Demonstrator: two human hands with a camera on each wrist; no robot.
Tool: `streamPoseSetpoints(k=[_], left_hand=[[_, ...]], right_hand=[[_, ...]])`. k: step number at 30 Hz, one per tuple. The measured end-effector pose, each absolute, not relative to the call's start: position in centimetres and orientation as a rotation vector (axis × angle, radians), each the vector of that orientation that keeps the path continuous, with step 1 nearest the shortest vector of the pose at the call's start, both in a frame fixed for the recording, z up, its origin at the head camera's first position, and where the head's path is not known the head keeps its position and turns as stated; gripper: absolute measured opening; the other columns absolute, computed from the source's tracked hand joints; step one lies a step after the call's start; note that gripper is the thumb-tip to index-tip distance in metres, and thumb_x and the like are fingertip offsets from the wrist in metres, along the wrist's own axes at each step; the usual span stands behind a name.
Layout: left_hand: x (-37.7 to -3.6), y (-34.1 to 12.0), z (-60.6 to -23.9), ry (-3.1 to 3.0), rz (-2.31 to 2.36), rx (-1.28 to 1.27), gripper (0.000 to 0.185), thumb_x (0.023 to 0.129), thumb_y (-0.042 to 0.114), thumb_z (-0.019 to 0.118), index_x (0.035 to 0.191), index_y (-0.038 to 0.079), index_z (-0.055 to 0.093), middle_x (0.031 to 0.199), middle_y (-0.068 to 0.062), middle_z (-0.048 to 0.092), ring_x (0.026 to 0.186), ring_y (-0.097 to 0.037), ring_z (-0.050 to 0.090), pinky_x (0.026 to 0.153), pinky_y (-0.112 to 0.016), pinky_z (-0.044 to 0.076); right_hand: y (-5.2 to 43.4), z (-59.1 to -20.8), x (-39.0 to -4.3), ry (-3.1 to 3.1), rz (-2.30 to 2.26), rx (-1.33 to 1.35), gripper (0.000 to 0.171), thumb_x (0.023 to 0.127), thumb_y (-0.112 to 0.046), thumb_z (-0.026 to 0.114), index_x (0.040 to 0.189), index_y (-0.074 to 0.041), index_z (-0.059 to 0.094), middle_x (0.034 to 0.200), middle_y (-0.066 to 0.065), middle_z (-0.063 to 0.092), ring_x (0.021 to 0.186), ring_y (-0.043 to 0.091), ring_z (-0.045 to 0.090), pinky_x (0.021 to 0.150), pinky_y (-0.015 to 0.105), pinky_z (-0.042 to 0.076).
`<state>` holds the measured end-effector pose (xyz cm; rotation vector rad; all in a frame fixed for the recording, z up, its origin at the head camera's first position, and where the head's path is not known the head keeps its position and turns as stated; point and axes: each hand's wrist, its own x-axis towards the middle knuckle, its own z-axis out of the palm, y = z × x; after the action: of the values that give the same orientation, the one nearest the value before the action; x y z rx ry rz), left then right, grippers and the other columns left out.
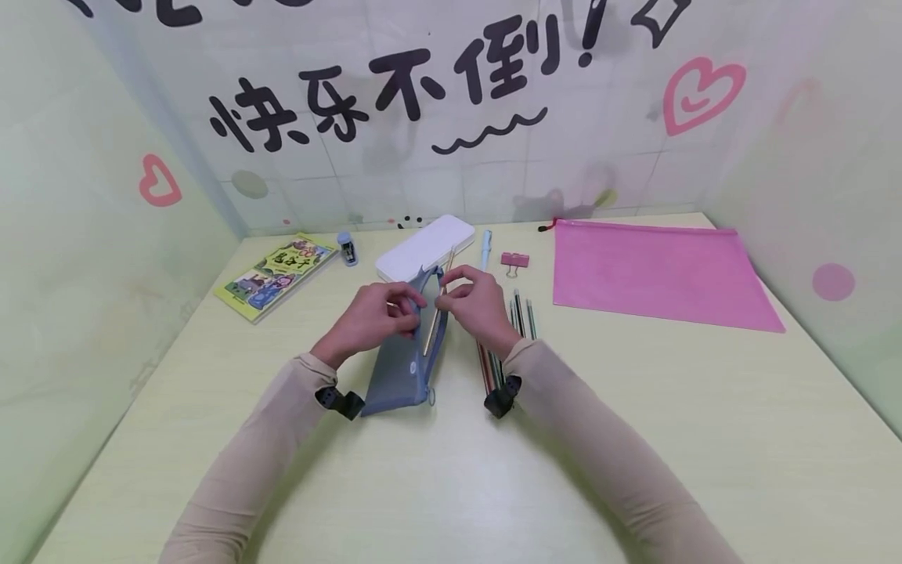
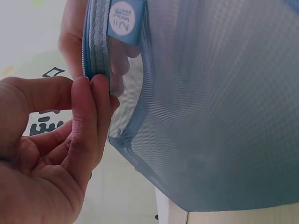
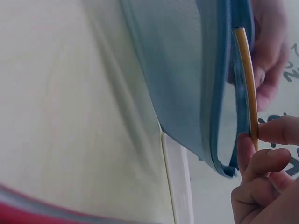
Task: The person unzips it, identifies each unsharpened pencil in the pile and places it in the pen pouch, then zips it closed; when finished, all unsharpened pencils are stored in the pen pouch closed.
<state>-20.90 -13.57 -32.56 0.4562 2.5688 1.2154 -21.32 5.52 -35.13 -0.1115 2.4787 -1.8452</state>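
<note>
Head view: left hand (image 1: 369, 317) grips mesh pouch (image 1: 402, 376), right hand (image 1: 479, 301) pinches pencil (image 1: 437, 313).

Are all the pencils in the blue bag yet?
Not yet. The blue mesh pencil pouch is already open; the left hand pinches its zipper edge. The right hand pinches one yellow pencil, its tip at the pouch's opening. Several more pencils lie on the table by the right wrist.

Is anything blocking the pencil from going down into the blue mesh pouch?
Nothing visible does. The left hand pinches the pouch rim, holding the mouth apart, and the right hand pinches the pencil, which lies along that opening. How far it is inside cannot be told.
</note>
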Motion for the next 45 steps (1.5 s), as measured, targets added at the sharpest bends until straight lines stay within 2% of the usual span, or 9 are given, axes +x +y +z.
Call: streamPoseSetpoints(k=[7,18,28,34,37,45], left_hand=[[-20.7,-13.8,-32.3,2.642,1.217,0.452,0.022,0.092,0.006,0.063,0.114,0.005,0.067,0.088,-0.012,0.069,0.075,-0.017,0.072,0.078,-0.042,0.065],[-20.5,-13.8,-32.4,2.647,1.256,0.463,0.019,0.093,0.005,0.065,0.112,0.005,0.067,0.088,-0.013,0.070,0.076,-0.018,0.073,0.078,-0.043,0.065],[-20.4,-13.8,-32.7,2.646,1.270,0.478,0.020,0.092,0.004,0.064,0.112,0.005,0.067,0.090,-0.013,0.069,0.077,-0.019,0.072,0.077,-0.041,0.065],[-20.6,-13.8,-32.7,2.648,1.254,0.475,0.022,0.092,0.003,0.063,0.114,0.001,0.066,0.088,-0.013,0.069,0.074,-0.017,0.072,0.076,-0.040,0.065],[-20.6,-13.8,-32.6,2.647,1.262,0.493,0.023,0.091,0.003,0.062,0.114,-0.002,0.066,0.086,-0.013,0.068,0.071,-0.016,0.071,0.076,-0.041,0.065],[-20.8,-13.7,-32.7,2.638,1.272,0.510,0.023,0.090,0.002,0.061,0.112,-0.003,0.066,0.085,-0.011,0.068,0.071,-0.016,0.070,0.074,-0.039,0.064]], right_hand=[[4.5,-35.4,-19.9,2.510,-1.722,-0.241,0.022,0.085,-0.009,0.073,0.106,-0.012,0.068,0.085,0.010,0.077,0.073,0.016,0.071,0.062,0.023,0.049],[4.2,-35.2,-19.5,2.486,-1.580,-0.294,0.022,0.086,-0.011,0.075,0.107,-0.012,0.067,0.086,0.008,0.076,0.075,0.016,0.070,0.066,0.023,0.052],[4.6,-35.3,-19.5,2.541,-1.508,-0.424,0.022,0.086,-0.013,0.075,0.107,-0.012,0.068,0.085,0.007,0.075,0.073,0.015,0.069,0.061,0.023,0.051],[6.7,-34.6,-19.8,2.661,-1.423,-0.416,0.021,0.088,-0.015,0.075,0.107,-0.010,0.070,0.086,0.008,0.074,0.070,0.017,0.065,0.056,0.024,0.049],[8.6,-34.5,-20.3,2.705,-1.317,-0.410,0.023,0.087,-0.017,0.075,0.107,-0.008,0.070,0.086,0.008,0.073,0.070,0.018,0.064,0.058,0.025,0.050],[12.7,-35.5,-21.5,2.697,-0.971,-0.516,0.016,0.086,-0.019,0.076,0.098,-0.010,0.071,0.078,0.005,0.071,0.069,0.015,0.062,0.063,0.025,0.048]])
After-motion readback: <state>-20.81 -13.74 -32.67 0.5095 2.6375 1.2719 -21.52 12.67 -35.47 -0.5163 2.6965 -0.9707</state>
